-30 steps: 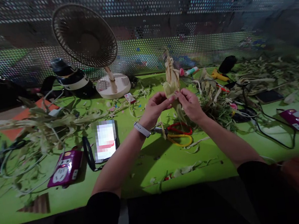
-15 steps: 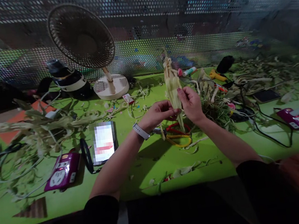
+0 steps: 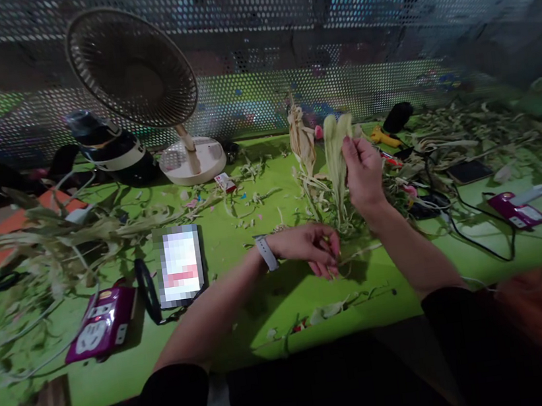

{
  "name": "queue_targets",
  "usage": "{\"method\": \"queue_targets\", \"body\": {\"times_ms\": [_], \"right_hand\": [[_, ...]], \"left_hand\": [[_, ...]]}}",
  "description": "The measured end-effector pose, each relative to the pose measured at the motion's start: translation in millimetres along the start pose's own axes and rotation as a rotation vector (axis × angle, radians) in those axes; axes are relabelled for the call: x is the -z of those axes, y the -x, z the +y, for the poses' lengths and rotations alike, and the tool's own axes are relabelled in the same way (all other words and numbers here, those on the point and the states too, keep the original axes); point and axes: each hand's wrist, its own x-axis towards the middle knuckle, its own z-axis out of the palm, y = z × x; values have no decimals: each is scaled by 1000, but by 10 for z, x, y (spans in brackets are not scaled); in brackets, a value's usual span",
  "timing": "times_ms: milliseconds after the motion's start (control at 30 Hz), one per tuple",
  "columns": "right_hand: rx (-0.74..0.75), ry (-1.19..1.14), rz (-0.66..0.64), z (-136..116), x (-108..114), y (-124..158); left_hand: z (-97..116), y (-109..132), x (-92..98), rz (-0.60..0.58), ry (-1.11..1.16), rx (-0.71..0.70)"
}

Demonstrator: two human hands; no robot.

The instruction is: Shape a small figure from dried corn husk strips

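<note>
Pinched upright in my right hand (image 3: 365,170), between thumb and fingers, is a pale green corn husk (image 3: 335,154) folded over at its top. My left hand (image 3: 310,249), with a grey band on the wrist, is low over the table with its fingers curled round the red-and-yellow-handled scissors, which it almost wholly hides. Behind the hands stands a tied bundle of dry husk (image 3: 302,135), tan and narrow at the top, with loose husk strips around its base.
On the left are a white fan (image 3: 192,163), a dark bottle (image 3: 111,147), a phone (image 3: 179,265), a purple power strip (image 3: 101,324) and heaped husks (image 3: 89,230). A yellow glue gun (image 3: 385,137), cables and another purple strip (image 3: 516,209) sit right. Perforated metal screens the back.
My right hand has lifted the husk up and right, away from my left hand. The left hand has let go of it and come down over the scissors. The view has shifted slightly.
</note>
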Motion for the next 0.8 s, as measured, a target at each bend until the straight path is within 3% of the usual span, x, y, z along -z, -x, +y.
{"method": "queue_targets", "body": {"times_ms": [100, 133, 167, 267, 333, 400, 567, 800], "right_hand": [[-61, -89, -15, 26, 55, -83], [-81, -127, -49, 2, 63, -78], [-101, -159, -87, -39, 66, -55], [-161, -208, -232, -210, 43, 78], [-176, -211, -344, -302, 19, 167], [-184, -221, -411, -340, -2, 220], [-212, -234, -485, -296, -44, 227], [-86, -108, -455, -259, -85, 250]], "left_hand": [[-16, -7, -66, -253, -100, 112], [31, 34, -68, -246, -136, 86], [100, 92, -60, -139, -152, 1], [338, 276, -3, 452, -131, -441], [436, 336, 29, 667, -114, -564], [456, 333, 45, 771, -115, -605], [371, 258, 68, 785, -97, -652], [350, 222, 151, 775, -124, -635]]}}
